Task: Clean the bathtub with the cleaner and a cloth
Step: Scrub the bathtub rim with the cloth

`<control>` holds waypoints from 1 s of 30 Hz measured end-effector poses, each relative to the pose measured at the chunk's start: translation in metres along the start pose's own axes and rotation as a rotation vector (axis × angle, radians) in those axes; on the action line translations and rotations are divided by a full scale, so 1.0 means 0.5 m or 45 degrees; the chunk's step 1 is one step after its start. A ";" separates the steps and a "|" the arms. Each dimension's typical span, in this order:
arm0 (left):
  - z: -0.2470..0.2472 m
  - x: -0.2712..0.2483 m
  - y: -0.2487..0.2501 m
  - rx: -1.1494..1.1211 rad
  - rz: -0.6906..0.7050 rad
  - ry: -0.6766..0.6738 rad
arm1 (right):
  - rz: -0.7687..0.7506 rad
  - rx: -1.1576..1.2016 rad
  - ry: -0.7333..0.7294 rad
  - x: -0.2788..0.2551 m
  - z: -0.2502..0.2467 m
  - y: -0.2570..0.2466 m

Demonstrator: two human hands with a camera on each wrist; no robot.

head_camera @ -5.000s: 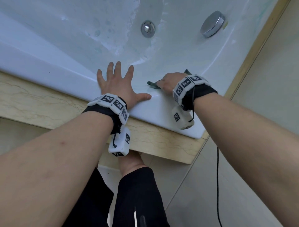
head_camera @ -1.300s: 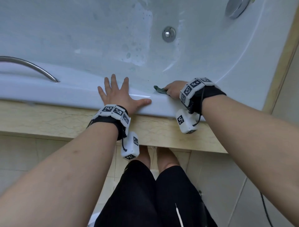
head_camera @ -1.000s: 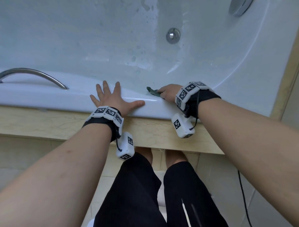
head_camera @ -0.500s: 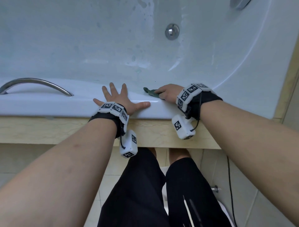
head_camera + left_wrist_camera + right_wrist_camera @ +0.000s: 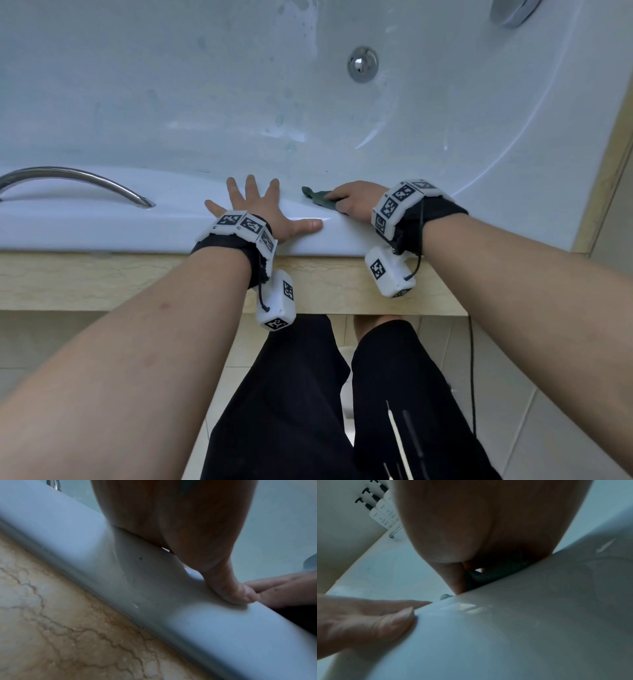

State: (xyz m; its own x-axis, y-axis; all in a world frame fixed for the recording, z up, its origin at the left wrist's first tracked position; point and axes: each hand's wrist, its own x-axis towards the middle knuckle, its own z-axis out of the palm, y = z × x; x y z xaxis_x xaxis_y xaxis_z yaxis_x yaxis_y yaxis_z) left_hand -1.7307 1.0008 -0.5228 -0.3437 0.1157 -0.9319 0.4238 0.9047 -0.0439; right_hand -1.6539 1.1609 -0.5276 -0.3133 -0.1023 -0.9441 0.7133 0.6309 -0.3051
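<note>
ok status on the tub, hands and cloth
Left hand flat on the tub rim, bracing. Right hand pressing the green cloth on the rim's inner edge. Nothing in the way.

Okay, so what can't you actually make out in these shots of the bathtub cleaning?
- Cloth: mostly covered by the right hand in the head view; a dark blur under the palm in the right wrist view.
- Bottles: labels too small to read.
- Round chrome fitting: cut by the top edge.
- Cleaner: in no view.
</note>
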 end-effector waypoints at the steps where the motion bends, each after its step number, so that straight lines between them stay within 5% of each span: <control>1: 0.000 0.000 0.000 -0.009 0.005 -0.001 | 0.030 -0.023 -0.008 -0.004 -0.005 0.009; 7: 0.005 0.004 -0.003 -0.038 0.027 0.027 | 0.172 -0.297 -0.111 0.017 -0.026 0.021; 15: 0.006 0.016 -0.016 -0.082 0.064 0.104 | -0.092 -0.018 -0.074 0.053 0.006 -0.019; 21: 0.005 0.013 -0.026 -0.091 0.061 0.168 | 0.020 -0.047 -0.061 0.061 -0.003 0.004; 30: -0.019 0.028 -0.100 -0.127 -0.168 0.167 | -0.145 -0.039 -0.115 0.085 0.001 -0.054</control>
State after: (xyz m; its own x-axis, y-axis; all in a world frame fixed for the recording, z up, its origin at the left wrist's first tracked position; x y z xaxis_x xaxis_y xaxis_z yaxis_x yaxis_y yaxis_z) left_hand -1.7645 0.9609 -0.5302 -0.4997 0.0404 -0.8652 0.2851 0.9509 -0.1202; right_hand -1.6863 1.1389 -0.5594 -0.3323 -0.2428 -0.9114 0.6565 0.6342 -0.4083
